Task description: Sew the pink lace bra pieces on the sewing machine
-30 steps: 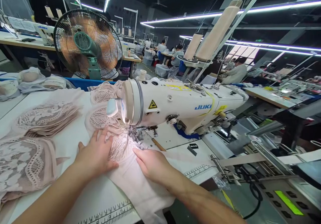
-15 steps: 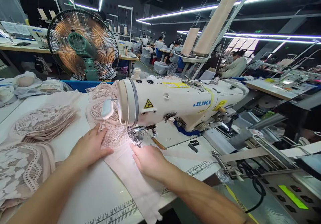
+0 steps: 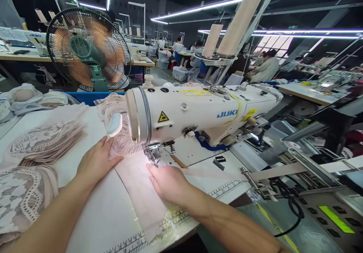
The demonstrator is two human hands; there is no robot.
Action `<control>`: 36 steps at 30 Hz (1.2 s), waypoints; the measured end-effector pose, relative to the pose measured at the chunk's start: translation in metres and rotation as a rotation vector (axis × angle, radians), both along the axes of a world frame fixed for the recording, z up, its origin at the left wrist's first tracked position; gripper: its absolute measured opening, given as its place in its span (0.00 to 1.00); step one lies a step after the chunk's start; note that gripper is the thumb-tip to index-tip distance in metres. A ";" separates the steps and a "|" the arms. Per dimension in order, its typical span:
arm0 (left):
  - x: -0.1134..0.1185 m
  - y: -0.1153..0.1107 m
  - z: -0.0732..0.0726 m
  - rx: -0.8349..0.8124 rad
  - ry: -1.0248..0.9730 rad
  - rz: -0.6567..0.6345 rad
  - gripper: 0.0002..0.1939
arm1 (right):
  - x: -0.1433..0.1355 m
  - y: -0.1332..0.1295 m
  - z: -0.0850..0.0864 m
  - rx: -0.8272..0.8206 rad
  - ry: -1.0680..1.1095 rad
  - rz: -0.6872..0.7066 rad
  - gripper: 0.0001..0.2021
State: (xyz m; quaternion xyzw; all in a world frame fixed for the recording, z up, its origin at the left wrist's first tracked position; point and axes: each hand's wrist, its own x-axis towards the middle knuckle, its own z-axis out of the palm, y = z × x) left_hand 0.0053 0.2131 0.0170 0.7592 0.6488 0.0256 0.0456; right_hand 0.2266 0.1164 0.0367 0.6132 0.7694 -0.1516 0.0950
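A pale pink fabric piece (image 3: 138, 192) with a lace part (image 3: 127, 141) lies under the needle area of a white JUKI sewing machine (image 3: 181, 111). My left hand (image 3: 98, 160) rests with fingers apart, its fingertips on the left edge of the piece. Close to the metal presser foot (image 3: 153, 155), the fingers of my right hand (image 3: 168, 181) are curled together on the fabric's right side, their undersides hidden. From the right, a narrow pale strip (image 3: 215, 174) runs in beneath that hand.
Stacked lace pieces (image 3: 47, 141) and more lace (image 3: 25, 196) lie at left. A fan (image 3: 87, 51) stands behind. Right of the needle are a razor blade (image 3: 220, 159), a metal strip guide (image 3: 252, 179) and a control box (image 3: 329, 215). Thread cones (image 3: 241, 22) rise above; people sit further back.
The fabric has fed away from me under the machine, its near end drawn up from the table's front edge. Both hands keep nearly the same places, and the view has shifted slightly.
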 end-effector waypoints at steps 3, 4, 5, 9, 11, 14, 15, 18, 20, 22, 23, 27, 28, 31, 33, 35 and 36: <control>0.000 0.000 0.001 0.042 -0.004 0.007 0.37 | 0.001 0.000 -0.002 0.003 0.012 0.005 0.25; 0.001 -0.002 0.002 0.075 -0.006 -0.002 0.36 | 0.001 0.000 -0.003 0.001 0.016 0.005 0.25; 0.002 -0.005 0.001 0.122 -0.015 -0.023 0.34 | 0.002 0.000 -0.002 -0.001 0.022 0.007 0.25; 0.022 -0.032 -0.009 0.338 -0.155 -0.335 0.21 | 0.007 -0.006 0.002 0.000 0.044 0.034 0.23; 0.037 -0.053 -0.018 0.351 -0.178 -0.567 0.16 | 0.013 -0.013 0.003 0.008 0.077 0.073 0.19; 0.058 -0.081 -0.026 0.251 -0.056 -0.746 0.18 | 0.031 -0.029 -0.001 0.010 0.128 0.145 0.13; 0.062 -0.087 -0.027 0.208 -0.006 -0.773 0.23 | 0.038 -0.034 -0.003 0.007 0.129 0.166 0.12; 0.065 -0.093 -0.024 0.111 0.078 -0.797 0.28 | 0.055 -0.048 -0.007 -0.008 0.102 0.204 0.10; 0.063 -0.092 -0.022 0.091 0.085 -0.796 0.27 | 0.062 -0.053 -0.008 -0.014 0.097 0.209 0.11; 0.059 -0.089 -0.022 0.098 0.087 -0.806 0.27 | 0.064 -0.054 -0.009 -0.007 0.103 0.220 0.12; 0.058 -0.088 -0.022 0.112 0.087 -0.812 0.27 | 0.063 -0.053 -0.010 -0.004 0.104 0.226 0.14; 0.052 -0.084 -0.024 0.199 0.067 -0.845 0.20 | 0.060 -0.046 -0.015 0.014 0.087 0.238 0.16; 0.051 -0.084 -0.025 0.219 0.060 -0.854 0.16 | 0.059 -0.044 -0.017 0.024 0.088 0.244 0.17; 0.049 -0.082 -0.027 0.260 0.049 -0.879 0.07 | 0.056 -0.038 -0.022 0.065 0.101 0.261 0.18; 0.049 -0.081 -0.028 0.278 0.050 -0.897 0.06 | 0.054 -0.035 -0.024 0.092 0.097 0.267 0.18; 0.049 -0.080 -0.028 0.295 0.051 -0.909 0.07 | 0.051 -0.032 -0.022 0.109 0.082 0.265 0.18; 0.049 -0.080 -0.027 0.305 0.047 -0.910 0.07 | 0.049 -0.030 -0.020 0.110 0.069 0.262 0.19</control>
